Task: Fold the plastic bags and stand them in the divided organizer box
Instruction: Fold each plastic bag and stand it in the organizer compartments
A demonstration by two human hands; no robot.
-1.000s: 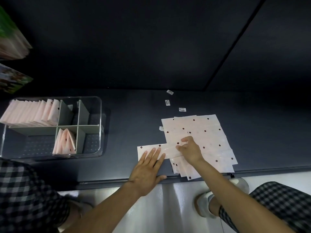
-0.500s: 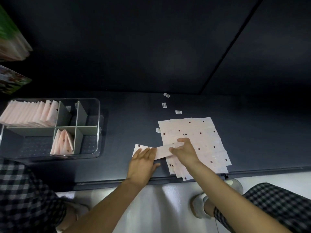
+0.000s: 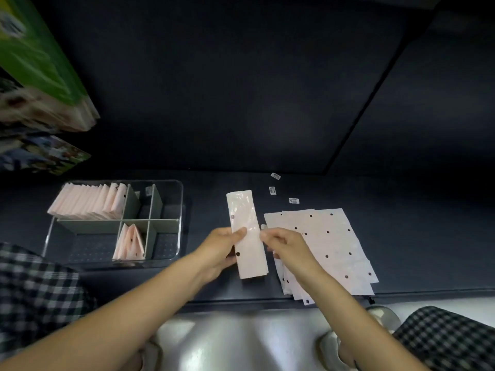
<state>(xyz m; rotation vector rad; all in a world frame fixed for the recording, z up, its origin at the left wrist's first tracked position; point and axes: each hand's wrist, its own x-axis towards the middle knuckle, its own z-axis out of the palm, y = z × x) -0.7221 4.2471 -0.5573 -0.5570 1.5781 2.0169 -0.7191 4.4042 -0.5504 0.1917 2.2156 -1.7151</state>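
The folded plastic bag (image 3: 247, 236) is a long, narrow pale-pink strip with a few dark dots, standing lengthwise away from the person. Just to its right lies a fanned stack of flat bags (image 3: 325, 250), pale pink with dark dots, on the dark surface. The clear organizer box (image 3: 180, 207) sits well to the left, split by grey dividers; a row of folded bags (image 3: 88, 202) stands in its far-left compartment, and 3 folded bags (image 3: 130, 243) lean together in a near one.

Bare forearms (image 3: 134, 311), black-and-white checked trousers (image 3: 450, 341), light shoes (image 3: 332, 344)
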